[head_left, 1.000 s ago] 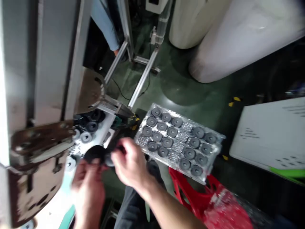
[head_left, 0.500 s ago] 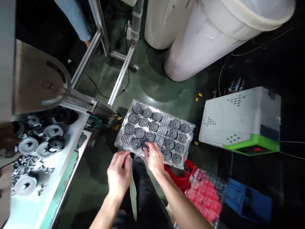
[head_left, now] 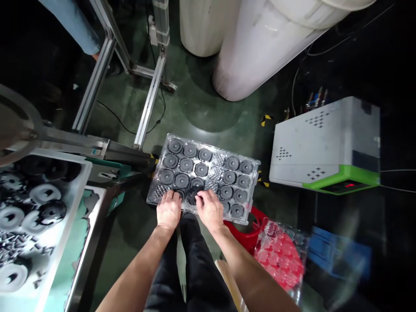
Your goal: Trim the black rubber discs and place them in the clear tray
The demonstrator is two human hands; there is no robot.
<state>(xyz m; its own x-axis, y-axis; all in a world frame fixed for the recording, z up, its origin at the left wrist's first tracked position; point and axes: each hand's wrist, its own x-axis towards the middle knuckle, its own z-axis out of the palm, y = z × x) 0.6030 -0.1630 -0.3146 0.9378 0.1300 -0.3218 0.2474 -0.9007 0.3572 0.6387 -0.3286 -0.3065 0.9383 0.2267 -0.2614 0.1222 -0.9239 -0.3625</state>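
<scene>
A clear plastic tray (head_left: 253, 190) with rows of pockets is in front of my legs, most pockets filled with round black discs (head_left: 186, 165) that have a small centre hole. Over its near edge, my right hand (head_left: 210, 211) pinches a dark disc (head_left: 194, 196) with thumb and fingertips, in or just above a near-row pocket. Close on the left, my left hand (head_left: 169, 211) has its fingers bent down together at the tray's near-left corner, beside another disc. Its fingertips are partly hidden. A column of pockets right of the middle and the near-left corner pocket hold no disc.
At left, a white bin (head_left: 61, 255) holds white and black round parts and small metal pins. A red stool-like object (head_left: 243, 236) and another clear tray (head_left: 279, 255) are at lower right. Beyond stand a white-green machine (head_left: 312, 151), white barrels (head_left: 234, 73) and a metal frame (head_left: 151, 102).
My left hand has moved from the tray's near edge forward over its near-left pockets. My right hand stays at the near-row disc. The whole view has shifted somewhat, with the bin further left.
</scene>
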